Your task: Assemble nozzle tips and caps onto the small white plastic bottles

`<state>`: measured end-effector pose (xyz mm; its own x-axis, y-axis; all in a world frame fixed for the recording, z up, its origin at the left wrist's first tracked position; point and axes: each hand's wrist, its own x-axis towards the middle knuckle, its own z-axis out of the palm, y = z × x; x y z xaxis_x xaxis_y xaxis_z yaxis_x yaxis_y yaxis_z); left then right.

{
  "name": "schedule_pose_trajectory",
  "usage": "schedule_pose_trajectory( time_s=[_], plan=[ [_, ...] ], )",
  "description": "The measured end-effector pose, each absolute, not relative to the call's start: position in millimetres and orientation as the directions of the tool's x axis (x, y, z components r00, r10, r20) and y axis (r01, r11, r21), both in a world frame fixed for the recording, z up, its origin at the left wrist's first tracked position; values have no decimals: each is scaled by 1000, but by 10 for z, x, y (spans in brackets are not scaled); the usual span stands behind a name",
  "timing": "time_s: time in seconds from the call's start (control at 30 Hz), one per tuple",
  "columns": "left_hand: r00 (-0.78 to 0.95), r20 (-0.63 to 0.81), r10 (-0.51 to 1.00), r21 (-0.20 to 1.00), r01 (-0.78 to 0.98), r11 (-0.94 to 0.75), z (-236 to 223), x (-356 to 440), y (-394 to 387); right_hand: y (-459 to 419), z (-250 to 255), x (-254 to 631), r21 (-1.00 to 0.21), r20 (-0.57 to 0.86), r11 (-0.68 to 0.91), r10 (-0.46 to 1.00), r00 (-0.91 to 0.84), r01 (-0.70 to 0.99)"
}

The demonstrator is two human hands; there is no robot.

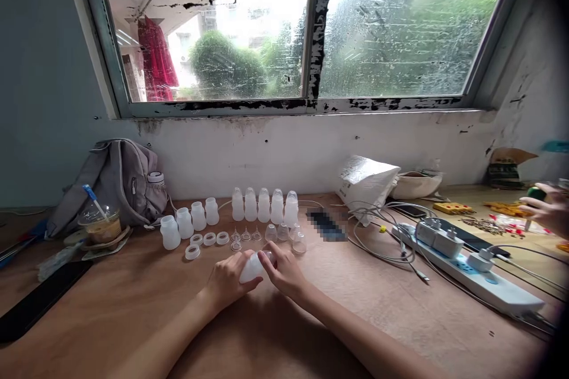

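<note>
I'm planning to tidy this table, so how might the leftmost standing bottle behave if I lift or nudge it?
The leftmost bottle is probably light, since its thin-looking translucent wall shows no obvious contents. If knocked over, it would likely roll, given its rounded body. Its smooth-looking surface may feel a little slippery.

A window [311,29] is spanning the wall [222,160] above a white bag [368,183]. Well left of the bag, a gray backpack [122,172] is slumping and a drink cup [102,228] is sitting. Right of the bag, a power strip [515,296] is lying, holding plugged-in adapters [438,240]; near the bag, cables [403,256] are tangling.
</note>
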<state>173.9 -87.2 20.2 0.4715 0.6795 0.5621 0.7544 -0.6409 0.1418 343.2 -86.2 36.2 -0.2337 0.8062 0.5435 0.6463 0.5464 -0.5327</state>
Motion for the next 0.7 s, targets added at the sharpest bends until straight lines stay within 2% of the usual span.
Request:
schedule_pose_trajectory(
  time_s=[0.1, 0.3, 0.47, 0.57, 0.7],
  plan=[
    [504, 549, 667, 132, 735, -665, 190, 1765, -892, -851, 337, 3420, -468, 581, 537, 785, -213, 701],
    [491, 460, 740, 308, 693, -652, 289, 1837, -1020, -805, 311, 3522, -303, 687, 695, 634, -356, 652],
    [516, 346, 784, 508, 600, -619, 493, 1877, -1120, -759, 373, 3629, -110, 785, 805, 430, -446, 583],
    [548, 256, 796, 657, 506, -559, 572, 1882, -1128, -741, 407, 3678, -40, 806, 832, 354, -474, 553],
    [614, 75, 786, 905, 288, -312, 518, 1873, -1075, -731, 442, 3740, -3, 809, 848, 314, -497, 531]
  ],
)
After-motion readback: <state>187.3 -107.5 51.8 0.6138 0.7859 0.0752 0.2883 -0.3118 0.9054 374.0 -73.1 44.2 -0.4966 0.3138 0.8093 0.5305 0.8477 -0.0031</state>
